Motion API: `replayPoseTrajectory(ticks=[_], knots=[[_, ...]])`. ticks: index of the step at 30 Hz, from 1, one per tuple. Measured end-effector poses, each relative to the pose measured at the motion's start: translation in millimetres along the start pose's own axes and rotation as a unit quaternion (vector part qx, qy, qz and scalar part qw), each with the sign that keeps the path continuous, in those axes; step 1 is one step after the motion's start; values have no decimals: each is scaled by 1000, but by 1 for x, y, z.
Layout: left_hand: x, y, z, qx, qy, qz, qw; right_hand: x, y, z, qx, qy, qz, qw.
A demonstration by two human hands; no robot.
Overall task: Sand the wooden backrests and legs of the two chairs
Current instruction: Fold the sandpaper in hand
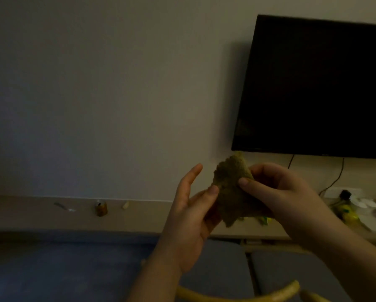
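Both hands grip one sanding pad (230, 192): left hand (191, 216) pinches its lower edge, right hand (276, 192) its side. Can (101, 208) label unreadable.

Above the long shelf (40, 212) the wall is bare, and only a can (101, 208) and two small things stand there, well apart. To the right, the dark television (313, 88), its hanging cables (335, 179) and clutter near the socket (344, 194) block the way. Below, curved chair backrests (237, 294) stand close.
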State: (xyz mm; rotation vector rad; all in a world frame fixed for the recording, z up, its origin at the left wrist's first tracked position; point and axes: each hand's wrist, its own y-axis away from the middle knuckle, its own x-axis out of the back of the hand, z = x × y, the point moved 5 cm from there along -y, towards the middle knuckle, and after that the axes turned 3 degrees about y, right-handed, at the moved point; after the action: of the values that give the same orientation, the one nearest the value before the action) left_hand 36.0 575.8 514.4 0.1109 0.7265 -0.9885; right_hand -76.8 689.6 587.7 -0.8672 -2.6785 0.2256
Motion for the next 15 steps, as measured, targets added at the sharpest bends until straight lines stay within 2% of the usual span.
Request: replayPoseTrajectory(ticks=[6,11,15], knots=[[40,84,-82,-40,-32,31,998,-39,95,96,-32,-73,14,997],[43,144,-107,-84,-66,43,993,-50,158,127,-18,-107,18,994],[40,181,-111,-62,-125,30,990,-50,201,133,-6,-142,27,990]])
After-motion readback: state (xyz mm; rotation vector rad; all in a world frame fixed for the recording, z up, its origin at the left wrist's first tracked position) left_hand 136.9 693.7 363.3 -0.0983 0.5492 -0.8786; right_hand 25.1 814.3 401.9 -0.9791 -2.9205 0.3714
